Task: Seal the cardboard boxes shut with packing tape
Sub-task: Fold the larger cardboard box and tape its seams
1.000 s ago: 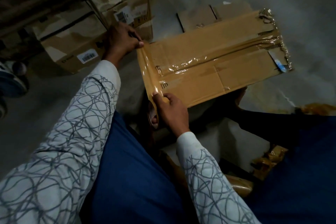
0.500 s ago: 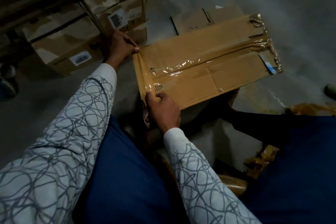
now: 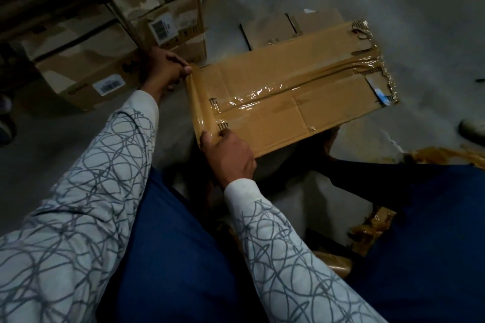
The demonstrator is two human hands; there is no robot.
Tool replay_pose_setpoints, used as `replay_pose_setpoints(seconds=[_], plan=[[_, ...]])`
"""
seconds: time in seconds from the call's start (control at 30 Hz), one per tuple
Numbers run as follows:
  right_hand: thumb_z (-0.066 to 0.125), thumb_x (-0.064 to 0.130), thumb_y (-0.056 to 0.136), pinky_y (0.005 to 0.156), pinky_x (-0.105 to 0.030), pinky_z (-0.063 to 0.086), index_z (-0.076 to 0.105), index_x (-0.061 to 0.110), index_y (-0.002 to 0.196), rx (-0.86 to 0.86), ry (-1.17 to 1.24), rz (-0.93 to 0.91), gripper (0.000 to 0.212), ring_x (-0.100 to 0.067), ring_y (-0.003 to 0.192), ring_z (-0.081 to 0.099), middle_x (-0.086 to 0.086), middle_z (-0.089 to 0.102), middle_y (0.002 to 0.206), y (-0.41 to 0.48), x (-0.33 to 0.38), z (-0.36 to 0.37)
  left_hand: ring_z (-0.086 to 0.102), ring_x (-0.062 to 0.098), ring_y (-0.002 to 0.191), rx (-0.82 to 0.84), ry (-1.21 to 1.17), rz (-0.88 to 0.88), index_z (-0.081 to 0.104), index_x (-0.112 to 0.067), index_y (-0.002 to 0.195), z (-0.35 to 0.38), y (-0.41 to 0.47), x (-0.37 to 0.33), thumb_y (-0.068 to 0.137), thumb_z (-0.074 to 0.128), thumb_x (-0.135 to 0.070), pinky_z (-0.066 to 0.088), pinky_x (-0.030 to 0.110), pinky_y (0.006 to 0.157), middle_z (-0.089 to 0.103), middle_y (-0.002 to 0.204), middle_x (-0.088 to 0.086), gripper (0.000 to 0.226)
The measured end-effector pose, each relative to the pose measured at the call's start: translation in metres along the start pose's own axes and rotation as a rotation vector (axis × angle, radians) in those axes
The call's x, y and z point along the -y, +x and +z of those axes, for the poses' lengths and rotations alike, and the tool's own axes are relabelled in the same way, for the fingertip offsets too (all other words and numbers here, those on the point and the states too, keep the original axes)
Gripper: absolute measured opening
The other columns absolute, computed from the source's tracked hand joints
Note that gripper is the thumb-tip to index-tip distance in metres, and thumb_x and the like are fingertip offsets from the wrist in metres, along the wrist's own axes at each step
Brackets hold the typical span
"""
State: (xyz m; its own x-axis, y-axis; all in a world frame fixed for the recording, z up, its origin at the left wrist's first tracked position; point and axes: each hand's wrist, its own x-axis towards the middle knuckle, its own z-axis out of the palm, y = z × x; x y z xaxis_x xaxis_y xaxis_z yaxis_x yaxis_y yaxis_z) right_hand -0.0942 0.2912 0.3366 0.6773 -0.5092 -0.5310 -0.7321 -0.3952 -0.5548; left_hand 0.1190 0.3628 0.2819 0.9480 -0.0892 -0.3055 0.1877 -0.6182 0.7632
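Note:
A brown cardboard box (image 3: 328, 102) lies in front of me, its top flaps closed and a glossy tape seam running along the middle. A strip of brown packing tape (image 3: 202, 105) is stretched across the box's near left end. My left hand (image 3: 162, 68) pinches the far end of that strip at the box's upper left corner. My right hand (image 3: 228, 155) grips the strip's near end at the lower left corner, thumb pressed on the box top. Crumpled tape hangs off the box's far right end.
Two larger cardboard boxes (image 3: 147, 2) with barcode labels stand stacked at the upper left, close to my left hand. A flattened carton (image 3: 267, 31) lies behind the box. Crumpled tape scraps (image 3: 372, 228) lie at the right by my blue-trousered legs. Grey concrete floor all around.
Both hands keep hold of the tape strip at the box's left end. The view has shifted slightly; the right hand has slid a little onto the box top.

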Motion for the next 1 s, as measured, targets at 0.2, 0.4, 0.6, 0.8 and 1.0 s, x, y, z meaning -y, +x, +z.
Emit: replay_pose_setpoints(seconds=[0.2, 0.4, 0.6, 0.8, 1.0], plan=[[0.048, 0.055, 0.095, 0.088, -0.043, 0.044, 0.061, 0.014, 0.117, -0.021, -0.064, -0.032, 0.048, -0.038, 0.111, 0.061, -0.014, 0.067, 0.117, -0.003, 0.004, 0.011, 0.059, 0.015, 0.114, -0.088, 0.025, -0.051, 0.061, -0.017, 0.128, -0.001, 0.009, 0.001, 0.073, 0.088, -0.025, 0.052, 0.021, 0.081, 0.060, 0.130, 0.004, 0.062], [0.052, 0.054, 0.094, 0.090, -0.042, 0.045, 0.062, 0.015, 0.119, -0.009, -0.004, -0.034, 0.048, -0.038, 0.111, 0.061, -0.015, 0.067, 0.118, -0.002, 0.001, 0.012, 0.058, 0.020, 0.121, -0.081, 0.223, 0.013, 0.069, -0.011, 0.112, 0.004, 0.010, 0.002, 0.077, 0.083, -0.032, 0.042, 0.027, 0.100, 0.065, 0.126, 0.008, 0.044], [0.054, 0.064, 0.090, 0.095, -0.033, 0.046, 0.055, 0.019, 0.132, 0.118, 0.104, 0.014, 0.061, -0.028, 0.110, 0.066, -0.009, 0.073, 0.110, 0.005, -0.013, 0.001, 0.055, 0.021, 0.124, -0.048, 0.198, 0.072, 0.042, -0.027, 0.069, 0.002, -0.011, -0.007, 0.090, 0.072, -0.016, 0.037, 0.020, 0.097, 0.063, 0.122, 0.012, 0.039], [0.048, 0.067, 0.090, 0.095, -0.039, 0.047, 0.056, 0.023, 0.128, 0.100, 0.009, 0.004, 0.058, -0.034, 0.109, 0.063, -0.013, 0.070, 0.114, -0.017, -0.040, 0.008, 0.052, 0.020, 0.125, -0.094, 0.136, 0.064, 0.036, -0.029, 0.076, 0.006, -0.008, -0.004, 0.088, 0.072, -0.014, 0.036, 0.017, 0.091, 0.057, 0.127, 0.010, 0.041], [0.033, 0.072, 0.095, 0.091, -0.043, 0.045, 0.058, 0.019, 0.125, 0.114, -0.137, 0.099, 0.065, -0.044, 0.114, 0.057, -0.021, 0.063, 0.124, -0.039, -0.079, 0.016, 0.053, 0.016, 0.125, -0.087, 0.142, 0.012, 0.049, -0.027, 0.099, 0.005, -0.004, -0.002, 0.088, 0.075, -0.021, 0.040, 0.015, 0.084, 0.058, 0.116, -0.002, 0.029]])
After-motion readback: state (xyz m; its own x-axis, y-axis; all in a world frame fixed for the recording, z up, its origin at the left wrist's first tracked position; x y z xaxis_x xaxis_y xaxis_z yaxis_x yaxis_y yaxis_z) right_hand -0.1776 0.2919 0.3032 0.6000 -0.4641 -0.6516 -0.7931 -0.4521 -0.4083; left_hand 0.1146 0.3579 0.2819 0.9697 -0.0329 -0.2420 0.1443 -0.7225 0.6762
